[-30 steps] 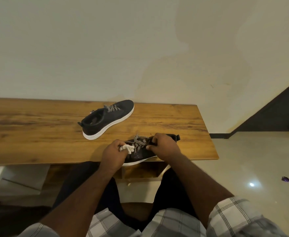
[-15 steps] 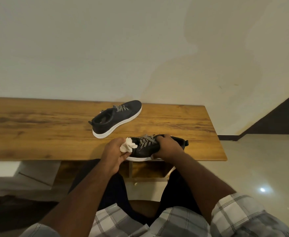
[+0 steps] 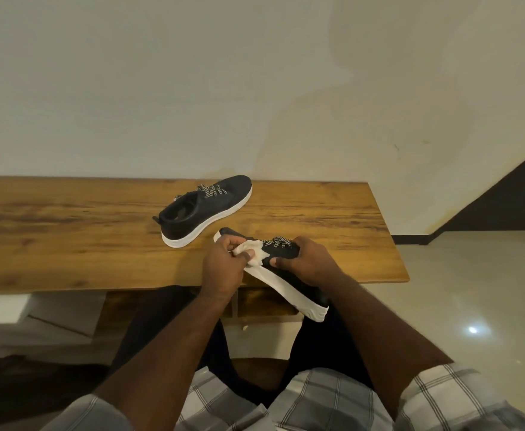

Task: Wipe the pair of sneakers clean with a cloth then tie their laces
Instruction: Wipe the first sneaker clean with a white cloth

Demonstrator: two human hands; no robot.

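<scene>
Head view shows my right hand (image 3: 309, 264) gripping the near black canvas sneaker with white rubber sole (image 3: 286, 283), lifted and tilted at the front edge of the wooden table (image 3: 68, 237). Its long axis runs from toe, far-left, to heel, near-right. My left hand (image 3: 223, 262) pinches the crumpled white cloth (image 3: 250, 251) against the toe end, so that hand is nearer for wiping. I see the second black sneaker (image 3: 205, 209) resting farther back, laces looking untied.

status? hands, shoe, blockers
Left hand pinches cloth against held sneaker. Right hand grips it, tilted, sole showing. Second sneaker on table, apart. No blockers.
</scene>
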